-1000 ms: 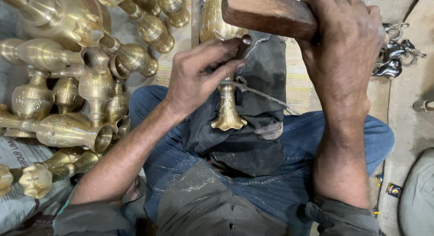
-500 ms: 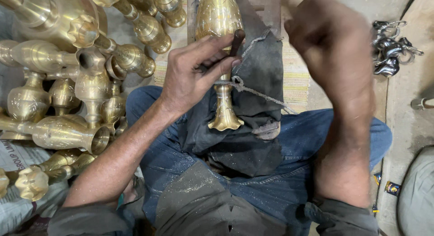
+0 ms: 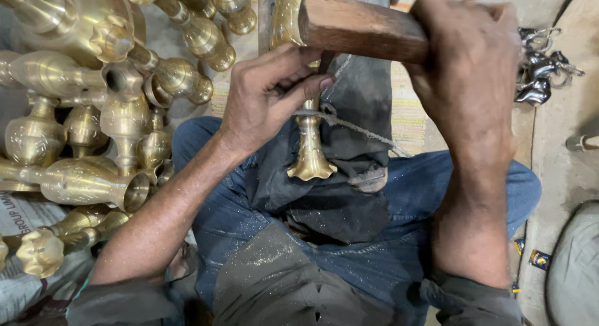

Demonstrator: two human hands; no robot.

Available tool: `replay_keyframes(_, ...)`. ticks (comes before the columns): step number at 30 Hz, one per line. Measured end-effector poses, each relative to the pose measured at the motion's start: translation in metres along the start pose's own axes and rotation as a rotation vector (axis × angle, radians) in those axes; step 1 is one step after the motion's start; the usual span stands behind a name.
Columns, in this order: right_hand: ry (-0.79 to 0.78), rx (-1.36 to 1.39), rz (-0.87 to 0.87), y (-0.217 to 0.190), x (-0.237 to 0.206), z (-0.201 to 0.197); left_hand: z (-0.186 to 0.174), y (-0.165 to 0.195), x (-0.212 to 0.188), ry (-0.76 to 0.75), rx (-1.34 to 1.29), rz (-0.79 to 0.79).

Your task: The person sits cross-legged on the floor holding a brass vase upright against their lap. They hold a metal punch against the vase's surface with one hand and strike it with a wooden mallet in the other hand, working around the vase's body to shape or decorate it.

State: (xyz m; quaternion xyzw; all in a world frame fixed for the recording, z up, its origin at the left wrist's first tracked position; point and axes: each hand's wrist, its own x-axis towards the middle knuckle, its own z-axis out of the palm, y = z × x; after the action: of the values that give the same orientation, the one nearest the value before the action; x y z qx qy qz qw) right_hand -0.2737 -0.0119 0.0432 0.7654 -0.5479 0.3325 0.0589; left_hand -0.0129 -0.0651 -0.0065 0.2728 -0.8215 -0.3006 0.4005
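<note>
This is a metalworker's workshop where the work is done sitting on the floor. A heap of brass vases (image 3: 93,132) lies at the person's left on bare ground and printed sacking (image 3: 25,220), a pile of small grey metal fittings (image 3: 543,73) sits to the right, and a dark work cloth (image 3: 349,176) speckled with metal dust covers the lap. A wooden mallet (image 3: 362,28) is raised above a brass piece (image 3: 310,148) bound with cord (image 3: 362,127).

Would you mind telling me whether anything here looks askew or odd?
Nothing looks damaged. The brass vases lie tumbled in a loose heap, and metal dust speckles the jeans below the vase being worked.
</note>
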Motion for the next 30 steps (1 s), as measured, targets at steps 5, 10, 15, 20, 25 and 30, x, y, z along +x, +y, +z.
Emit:
replay_keyframes(5,-0.053,0.301,0.077,0.002,-0.006,0.001,-0.002,0.004,0.000,0.006,-0.019,-0.002)
replay_keyframes(10,0.053,0.122,0.050,0.001,-0.003,0.005,-0.002,0.004,0.001,0.001,-0.029,-0.005)
replay_keyframes(15,0.018,0.030,0.021,-0.001,0.004,0.005,-0.001,0.001,-0.001,-0.002,-0.006,-0.028)
replay_keyframes(20,0.016,0.044,-0.022,-0.004,0.004,0.004,0.001,-0.003,-0.001,-0.012,-0.039,-0.009)
replay_keyframes(25,-0.015,0.268,0.208,0.005,-0.006,0.009,-0.002,-0.001,0.000,-0.014,0.011,0.007)
replay_keyframes(30,-0.051,0.283,0.160,0.021,-0.012,0.016,-0.005,0.001,0.002,-0.011,0.004,0.056)
